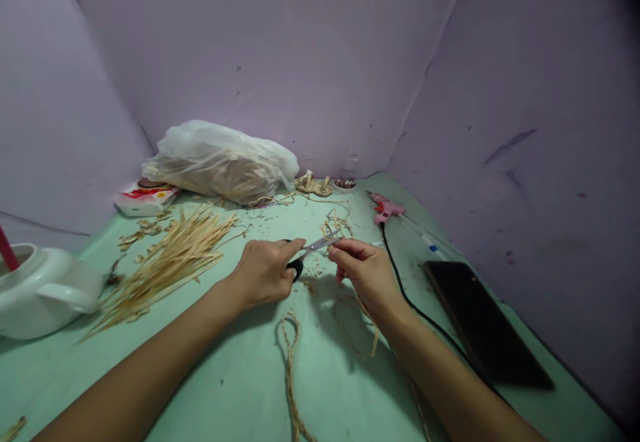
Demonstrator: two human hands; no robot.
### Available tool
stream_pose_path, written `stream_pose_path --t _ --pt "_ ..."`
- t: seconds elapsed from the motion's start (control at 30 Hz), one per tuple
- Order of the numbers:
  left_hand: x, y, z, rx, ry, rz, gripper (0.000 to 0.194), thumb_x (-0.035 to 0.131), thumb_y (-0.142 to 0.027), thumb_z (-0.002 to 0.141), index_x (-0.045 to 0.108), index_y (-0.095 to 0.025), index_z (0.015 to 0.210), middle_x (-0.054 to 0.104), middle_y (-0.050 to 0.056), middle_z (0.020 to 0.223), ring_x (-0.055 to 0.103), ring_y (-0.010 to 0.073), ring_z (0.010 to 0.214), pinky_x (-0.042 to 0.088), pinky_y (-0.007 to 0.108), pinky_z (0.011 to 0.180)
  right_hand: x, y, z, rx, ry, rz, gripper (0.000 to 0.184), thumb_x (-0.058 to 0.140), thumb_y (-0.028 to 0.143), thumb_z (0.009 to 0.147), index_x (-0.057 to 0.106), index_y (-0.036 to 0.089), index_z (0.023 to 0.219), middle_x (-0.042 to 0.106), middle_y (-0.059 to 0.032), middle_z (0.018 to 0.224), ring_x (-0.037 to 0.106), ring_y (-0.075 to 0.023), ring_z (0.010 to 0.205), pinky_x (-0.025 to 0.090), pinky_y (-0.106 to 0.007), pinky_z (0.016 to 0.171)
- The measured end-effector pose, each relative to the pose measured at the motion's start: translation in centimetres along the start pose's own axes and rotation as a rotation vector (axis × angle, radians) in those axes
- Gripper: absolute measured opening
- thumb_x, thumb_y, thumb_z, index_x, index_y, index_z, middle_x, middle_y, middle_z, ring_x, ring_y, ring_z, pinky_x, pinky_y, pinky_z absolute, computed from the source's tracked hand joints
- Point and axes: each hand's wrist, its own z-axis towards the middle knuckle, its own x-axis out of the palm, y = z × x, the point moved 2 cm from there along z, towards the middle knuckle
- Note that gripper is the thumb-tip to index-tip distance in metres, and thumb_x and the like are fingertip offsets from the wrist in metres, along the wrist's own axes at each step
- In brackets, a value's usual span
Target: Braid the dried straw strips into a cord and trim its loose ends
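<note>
My left hand (265,270) grips a pair of scissors (316,246) by the black handles, with the blades pointing right. The blade tips lie at the fingertips of my right hand (367,272), which pinches a thin braided straw cord (374,342). Part of that cord loops down below the right hand toward the table's near side. Between the hands, small straw clippings (313,285) are scattered on the green table. A second length of braided cord (289,362) with a looped end lies in front of me.
Dry straw strips (170,262) and a white pot (50,292) are on the left. Behind stand a plastic bag (225,159), a woven straw piece (314,185) and a small bowl of beads (345,184). A pink glue gun (386,207), its black cable and a dark phone (485,322) lie right.
</note>
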Motion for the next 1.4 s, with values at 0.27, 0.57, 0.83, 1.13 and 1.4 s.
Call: stream_pose_path --t 0.27,0.57,0.83,1.13,1.4 --pt "-0.3 0.1 0.2 0.007 0.006 -0.153 0.045 0.042 -0.011 0.067 0.056 -0.026 0.106 0.063 -0.002 0.069 0.056 0.0133 0.063 0.035 0.022 0.058 0.0 0.2 0.0 0.045 -0.056 0.074 0.019 0.068 0.021 0.056 0.068 0.013 0.073 0.055 0.0033 0.048 0.042 -0.0067 0.038 0.037 -0.022 0.039" --pt "-0.9 0.6 0.3 -0.030 -0.160 -0.130 0.047 0.049 -0.020 0.065 0.054 -0.024 0.112 0.066 -0.001 0.085 0.059 0.0149 0.073 0.041 0.024 0.066 0.0 0.1 0.1 0.116 -0.059 0.162 0.020 0.071 0.018 0.051 0.067 0.012 0.070 0.057 0.0042 0.047 0.044 -0.0051 0.037 0.039 -0.019 0.038" --pt "-0.3 -0.8 0.0 0.030 -0.065 0.202 0.055 0.047 -0.022 0.066 0.047 -0.021 0.121 0.063 0.005 0.083 0.059 0.0234 0.071 0.041 0.033 0.061 -0.1 -0.3 0.3 0.102 -0.096 0.139 0.018 0.070 0.019 0.054 0.066 0.013 0.070 0.063 0.0011 0.058 0.054 -0.0083 0.044 0.050 -0.025 0.048" --pt "0.1 -0.1 0.1 -0.019 -0.023 0.125 0.054 0.045 -0.016 0.067 0.048 -0.023 0.120 0.067 0.004 0.083 0.061 0.0207 0.072 0.039 0.028 0.058 -0.1 -0.2 0.0 0.015 -0.122 0.037 0.016 0.070 0.023 0.057 0.066 0.013 0.069 0.062 0.0005 0.059 0.056 -0.0098 0.050 0.053 -0.027 0.052" --pt "-0.8 0.7 0.5 -0.185 -0.167 -0.101 0.038 0.044 -0.015 0.069 0.059 -0.025 0.102 0.068 -0.001 0.080 0.061 0.0156 0.071 0.041 0.024 0.063 -0.3 -0.3 0.3 0.012 -0.093 0.136 0.017 0.072 0.027 0.056 0.063 0.015 0.065 0.057 0.0034 0.055 0.054 -0.0085 0.048 0.051 -0.025 0.052"
